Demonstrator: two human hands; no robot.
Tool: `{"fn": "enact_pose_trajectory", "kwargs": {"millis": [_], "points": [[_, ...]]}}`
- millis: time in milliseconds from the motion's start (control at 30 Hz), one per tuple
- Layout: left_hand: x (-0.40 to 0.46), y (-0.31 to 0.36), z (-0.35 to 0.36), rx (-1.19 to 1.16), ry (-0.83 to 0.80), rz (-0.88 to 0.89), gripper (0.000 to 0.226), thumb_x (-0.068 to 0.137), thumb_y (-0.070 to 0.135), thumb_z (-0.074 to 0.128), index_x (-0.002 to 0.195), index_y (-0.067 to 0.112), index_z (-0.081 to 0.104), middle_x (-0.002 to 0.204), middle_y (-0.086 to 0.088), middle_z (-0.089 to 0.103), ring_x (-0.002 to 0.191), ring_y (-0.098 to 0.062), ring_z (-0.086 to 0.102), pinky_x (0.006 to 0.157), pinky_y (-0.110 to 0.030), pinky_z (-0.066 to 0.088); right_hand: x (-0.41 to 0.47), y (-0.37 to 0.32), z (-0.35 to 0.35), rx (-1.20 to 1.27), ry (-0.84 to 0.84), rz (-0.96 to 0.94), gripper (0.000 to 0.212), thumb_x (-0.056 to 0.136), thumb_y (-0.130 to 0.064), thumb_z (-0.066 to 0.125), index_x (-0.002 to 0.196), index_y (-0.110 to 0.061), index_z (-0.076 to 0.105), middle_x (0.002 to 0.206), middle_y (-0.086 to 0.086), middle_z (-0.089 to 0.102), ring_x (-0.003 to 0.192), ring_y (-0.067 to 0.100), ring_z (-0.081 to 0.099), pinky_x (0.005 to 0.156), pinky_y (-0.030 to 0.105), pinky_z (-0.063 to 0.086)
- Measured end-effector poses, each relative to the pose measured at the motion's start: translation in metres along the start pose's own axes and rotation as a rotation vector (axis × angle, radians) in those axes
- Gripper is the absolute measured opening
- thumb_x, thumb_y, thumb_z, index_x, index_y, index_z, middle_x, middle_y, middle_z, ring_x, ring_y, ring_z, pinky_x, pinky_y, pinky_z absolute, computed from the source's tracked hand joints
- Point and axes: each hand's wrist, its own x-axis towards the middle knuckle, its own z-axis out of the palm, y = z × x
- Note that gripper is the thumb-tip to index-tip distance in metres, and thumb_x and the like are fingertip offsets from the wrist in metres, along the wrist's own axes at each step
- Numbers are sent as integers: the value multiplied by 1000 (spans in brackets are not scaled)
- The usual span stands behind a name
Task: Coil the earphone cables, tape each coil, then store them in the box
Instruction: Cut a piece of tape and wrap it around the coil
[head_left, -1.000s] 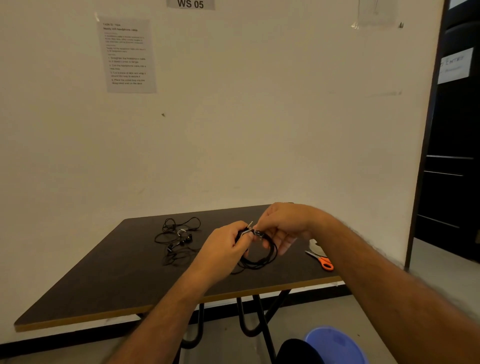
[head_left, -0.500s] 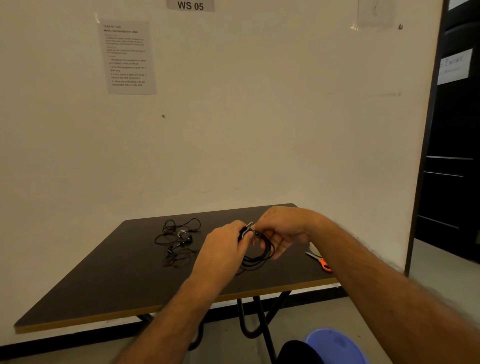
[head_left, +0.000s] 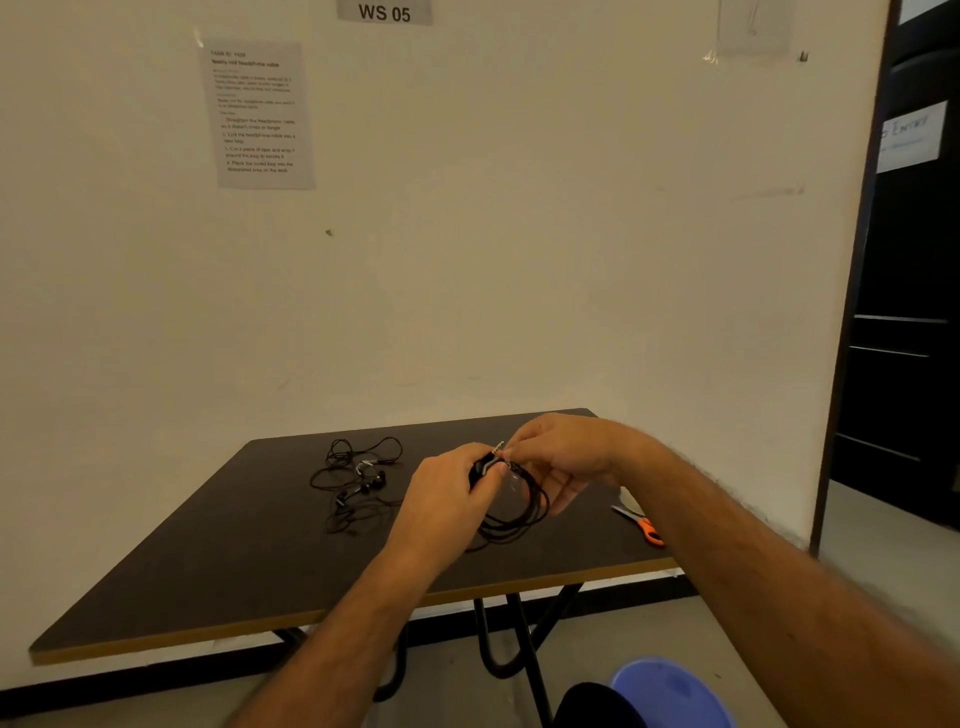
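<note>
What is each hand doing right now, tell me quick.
Left hand: closed, gripping the coiled earphone cable at its top.
Right hand: closed, pinching the same coil beside the left hand.

The table (head_left: 208, 561) is dark brown with a tan edge. On it lie black earphones (head_left: 358, 483) and orange-handled scissors (head_left: 644, 527); below, a blue stool (head_left: 675, 691).

Both hands work above the dark tabletop (head_left: 218, 561). The left hand (head_left: 447, 499) grips the top of a coiled black earphone cable (head_left: 519, 514); the right hand (head_left: 561, 457) pinches the same spot, possibly on tape, though blur prevents confirmation. Loose earphones (head_left: 358, 483) lie left of the coil. Orange-handled scissors (head_left: 641, 525) lie to its right.
</note>
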Motion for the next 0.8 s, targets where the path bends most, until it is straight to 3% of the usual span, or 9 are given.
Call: {"fn": "enact_pose_trajectory", "kwargs": {"millis": [167,267,367,733,800], "points": [[0,-1,-4,-36,-12,-55,21,99,31,53,83,25,65,71,9,67,69,-7,61,67,-29,49,1,1,4,-75,173,-125,23,100,-36,54,110,-17,58,88,6,74,71,15,73,76,35,61],[1,-2,-6,-35,-24,-83,23,99,32,53,83,22,66,71,6,68,67,-9,61,64,-29,48,-1,2,2,-161,258,-298,19,94,-33,63,105,-18,63,93,2,71,80,12,70,76,27,58],[3,-2,-6,-33,-22,-105,23,99,32,53,85,22,68,72,5,69,66,-10,62,63,-29,49,-4,4,4,-266,221,-365,26,87,-29,72,110,-22,64,99,0,69,93,12,66,85,30,56],[3,-2,-7,-42,-14,-116,27,99,32,53,78,21,66,71,2,70,68,-15,64,65,-34,50,2,8,23,-395,383,-464,20,86,-25,72,106,-24,68,94,-7,68,87,7,63,82,32,58],[3,-2,-8,-30,-17,-111,29,99,31,53,74,23,64,69,4,68,66,-12,62,61,-28,46,4,8,24,-400,399,-479,17,88,-23,71,105,-21,71,94,-7,70,87,5,65,83,31,58]]}}
